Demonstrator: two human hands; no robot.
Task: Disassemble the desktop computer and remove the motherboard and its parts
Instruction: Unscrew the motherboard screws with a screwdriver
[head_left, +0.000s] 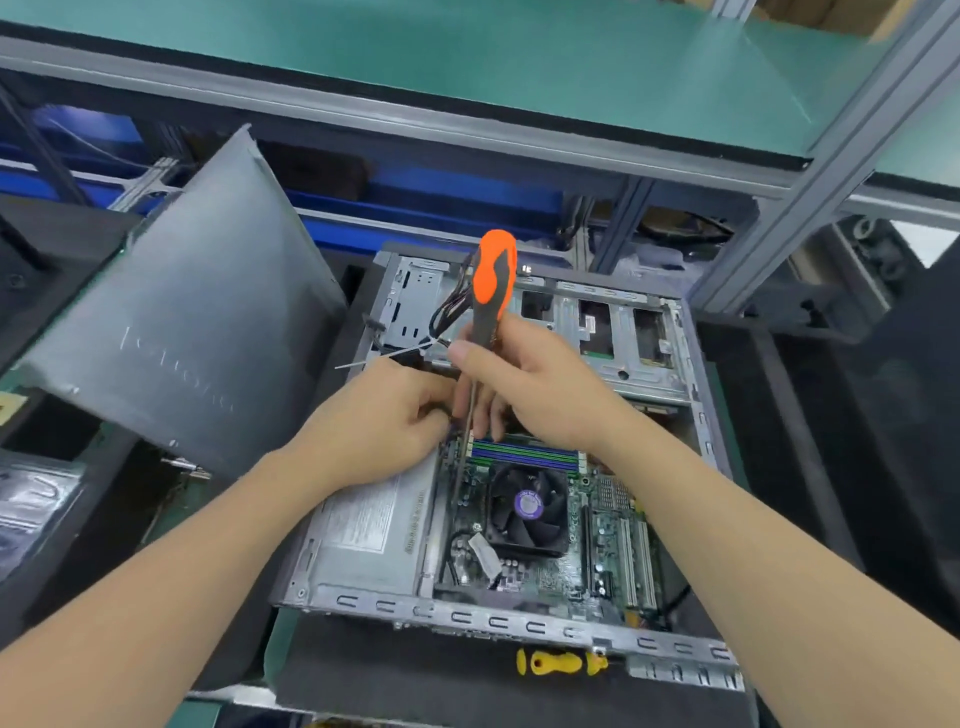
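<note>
Head view, one item.

Desktop computer (467, 618): case open, lying flat at centre of the surface (363, 675); side panel (192, 322) off, leaning at 9 o'clock; motherboard (571, 561) seated inside at 5 o'clock, cooler fan (527, 506) mounted on it; power supply (363, 525) in place at 7 o'clock.

Right hand (535, 384): fingers wrapped round orange screwdriver (493, 270), shaft pointing down into the case.

Left hand (384, 421): beside it at 9 o'clock, fingers curled; what they hold cannot be told.

Progress, judged: early; only the panel is off; board, fan and supply are left.

green shelf (467, 62), yellow-handled tool (558, 663), blue bins (426, 200)
</note>
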